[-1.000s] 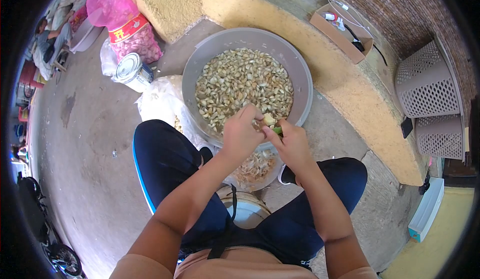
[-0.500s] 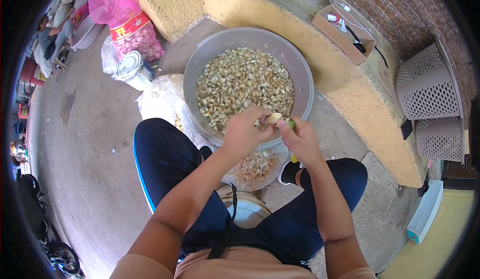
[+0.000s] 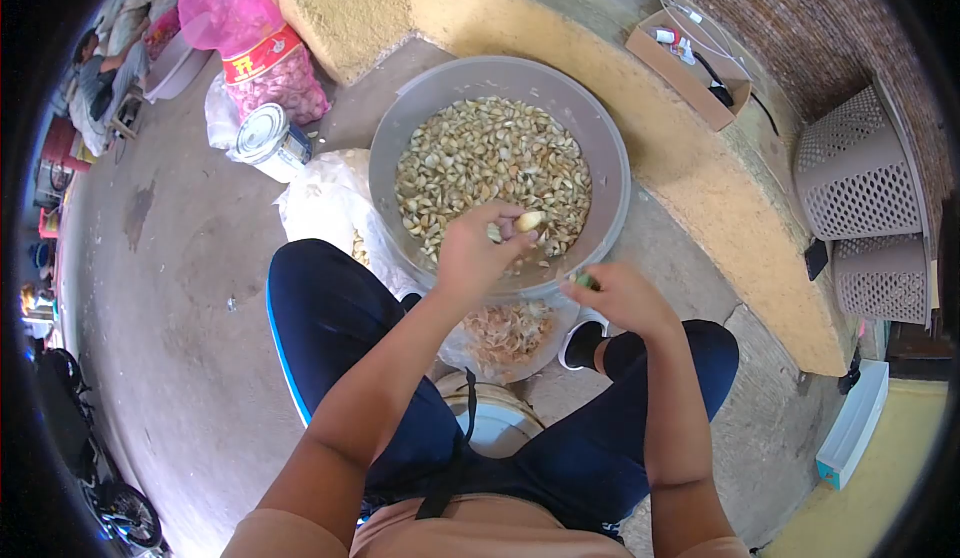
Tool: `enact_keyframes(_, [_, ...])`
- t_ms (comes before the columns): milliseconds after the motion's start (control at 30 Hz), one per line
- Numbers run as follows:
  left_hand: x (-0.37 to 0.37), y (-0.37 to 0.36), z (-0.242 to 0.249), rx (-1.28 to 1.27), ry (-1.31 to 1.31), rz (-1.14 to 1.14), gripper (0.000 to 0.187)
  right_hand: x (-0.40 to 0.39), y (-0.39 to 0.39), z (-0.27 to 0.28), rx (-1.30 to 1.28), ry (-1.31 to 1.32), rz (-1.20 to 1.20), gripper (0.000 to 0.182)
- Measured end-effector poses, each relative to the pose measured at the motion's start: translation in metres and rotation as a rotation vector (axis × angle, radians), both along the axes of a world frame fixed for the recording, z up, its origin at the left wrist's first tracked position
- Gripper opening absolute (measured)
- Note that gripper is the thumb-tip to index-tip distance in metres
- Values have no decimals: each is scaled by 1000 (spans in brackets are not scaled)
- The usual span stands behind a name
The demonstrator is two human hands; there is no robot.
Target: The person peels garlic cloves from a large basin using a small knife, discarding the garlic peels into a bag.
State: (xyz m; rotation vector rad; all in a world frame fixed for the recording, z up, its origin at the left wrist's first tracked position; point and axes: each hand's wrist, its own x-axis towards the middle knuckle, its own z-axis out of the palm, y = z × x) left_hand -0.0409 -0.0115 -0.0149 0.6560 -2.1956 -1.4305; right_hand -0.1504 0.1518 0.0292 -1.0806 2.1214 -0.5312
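Observation:
My left hand (image 3: 478,250) is over the near part of a big grey tub (image 3: 612,148), pinching a pale garlic clove (image 3: 529,221) between thumb and fingers. Many garlic cloves (image 3: 490,163) with their skins fill the bottom of the tub. By the tub's near right rim, my right hand (image 3: 630,300) is closed around a small knife (image 3: 588,282) with a green handle; its blade is blurred and barely visible. Below both hands, a clear bowl (image 3: 548,356) contains peeled-off garlic skins (image 3: 500,332).
A white plastic bag (image 3: 322,198) with cloves lies left of the tub, beside a paint can (image 3: 270,143) and a pink mesh sack of garlic (image 3: 275,78). A yellow ledge (image 3: 690,178) curves behind, carrying a cardboard box (image 3: 685,73). Another person (image 3: 100,78) sits far left.
My hands have moved apart. The left moved slightly up over the tub with the clove, while the right moved down and right with the knife, turning palm down.

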Motion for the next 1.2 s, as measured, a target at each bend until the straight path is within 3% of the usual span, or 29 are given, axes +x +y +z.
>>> enact_keyframes(133, [3, -1, 4, -97, -55, -12, 28, 15, 2, -35, 209, 206, 194, 29])
enact_keyframes(267, [0, -3, -3, 207, 16, -104, 25, 22, 3, -61, 341, 282, 209, 33])
enact_keyframes(367, [1, -1, 6, 516, -29, -169, 20, 9, 13, -70, 110, 128, 175, 35])
enact_keyframes(433, [1, 0, 4, 614, 3, -216, 19, 3, 8, -54, -42, -4, -43, 33])
enact_keyframes(567, [1, 2, 4, 477, -43, -237, 22, 1, -4, -17, -433, -369, -477, 24])
enact_keyframes(633, [1, 4, 7, 287, -90, -246, 22, 5, -8, -9, -549, -234, -388, 23])
enact_keyframes(833, [1, 5, 3, 195, -94, -309, 24, 6, -12, -11, -647, 82, -201, 21])
enact_keyframes(1133, [2, 10, 3, 165, -131, -252, 24, 11, -15, -24, -587, 313, -161, 20])
enact_keyframes(1200, [1, 9, -3, 264, -138, -225, 24, 12, -16, -25, -589, 309, -158, 21])
